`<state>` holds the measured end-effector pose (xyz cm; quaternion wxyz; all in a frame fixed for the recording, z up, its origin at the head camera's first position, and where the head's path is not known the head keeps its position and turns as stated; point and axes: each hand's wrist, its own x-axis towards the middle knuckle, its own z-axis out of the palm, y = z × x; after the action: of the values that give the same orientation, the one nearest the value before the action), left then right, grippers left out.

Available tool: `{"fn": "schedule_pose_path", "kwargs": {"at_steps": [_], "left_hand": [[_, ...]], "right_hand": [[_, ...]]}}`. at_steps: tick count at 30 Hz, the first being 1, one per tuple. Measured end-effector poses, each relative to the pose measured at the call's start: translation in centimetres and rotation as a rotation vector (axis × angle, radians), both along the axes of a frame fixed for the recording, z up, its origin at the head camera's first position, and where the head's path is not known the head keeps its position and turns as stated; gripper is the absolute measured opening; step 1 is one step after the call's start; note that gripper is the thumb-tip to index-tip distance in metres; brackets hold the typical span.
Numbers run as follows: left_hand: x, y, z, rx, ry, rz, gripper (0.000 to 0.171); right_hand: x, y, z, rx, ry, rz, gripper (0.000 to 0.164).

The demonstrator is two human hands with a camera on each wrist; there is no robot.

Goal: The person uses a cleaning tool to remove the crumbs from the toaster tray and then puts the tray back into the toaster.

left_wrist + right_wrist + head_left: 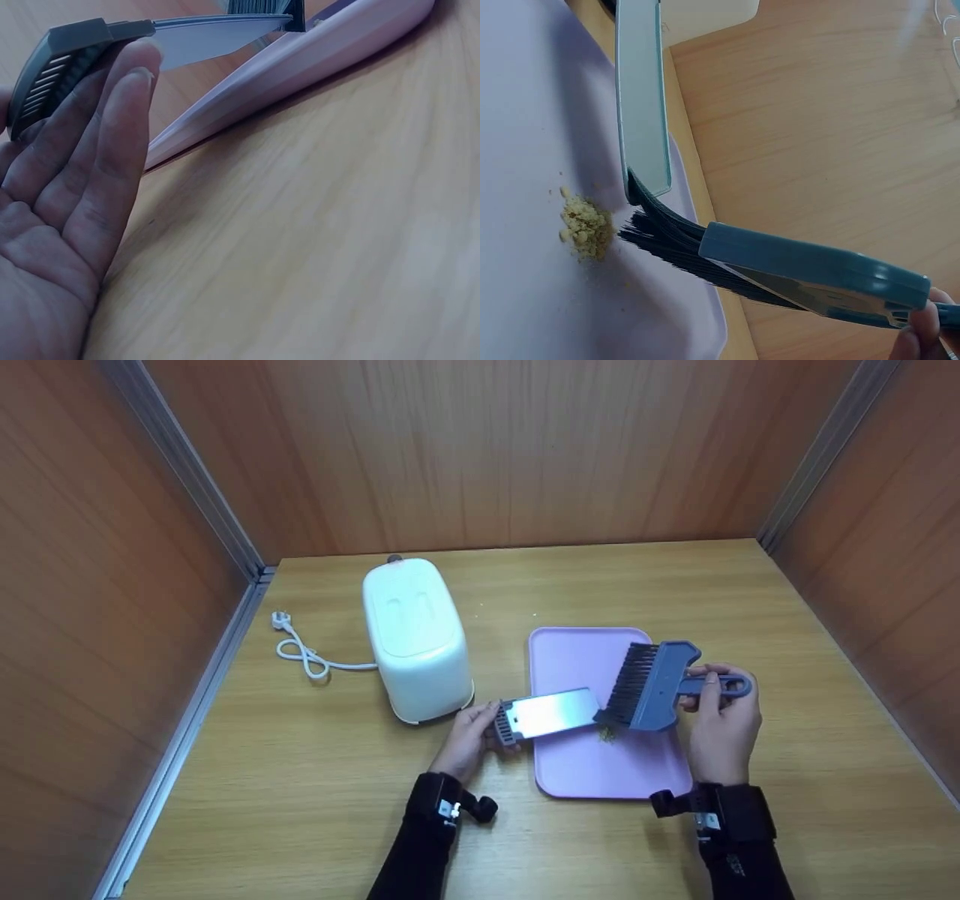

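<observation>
My left hand point(466, 742) grips the slotted grey end of a shiny metal crumb tray point(553, 713), its flat part reaching over a light purple tray point(577, 772). In the right wrist view the crumb tray point(643, 105) is tilted, its lower end over the purple surface. My right hand point(724, 727) holds a blue-grey brush point(658, 686) by its handle, thumb on top. Dark bristles point(682, 247) bend against the crumb tray's far end. Just below lies a small heap of yellowish crumbs point(585, 229) on the purple tray.
A white, rounded box-shaped appliance point(418, 645) stands left of the purple tray. Its white cord point(304, 655) with a plug lies looped on the wooden table point(300, 780). Wood-grain panels point(480, 457) enclose the table at the back and sides.
</observation>
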<state>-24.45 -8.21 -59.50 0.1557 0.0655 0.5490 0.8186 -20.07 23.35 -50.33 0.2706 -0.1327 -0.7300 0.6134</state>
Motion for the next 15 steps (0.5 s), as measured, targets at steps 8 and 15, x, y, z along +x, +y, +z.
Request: {"fn": "schedule_pose_path", "kwargs": {"at_steps": [8,15], "left_hand": [[0.1,-0.1,-0.1,-0.003,0.020,-0.008,0.043],[0.0,-0.1,-0.1,-0.015,0.022,-0.014,0.043]], "right_hand": [[0.0,-0.3,1.1,0.105,-0.006,0.036,0.028],[-0.1,-0.6,1.8,0.199,-0.002,0.049,0.030]]}}
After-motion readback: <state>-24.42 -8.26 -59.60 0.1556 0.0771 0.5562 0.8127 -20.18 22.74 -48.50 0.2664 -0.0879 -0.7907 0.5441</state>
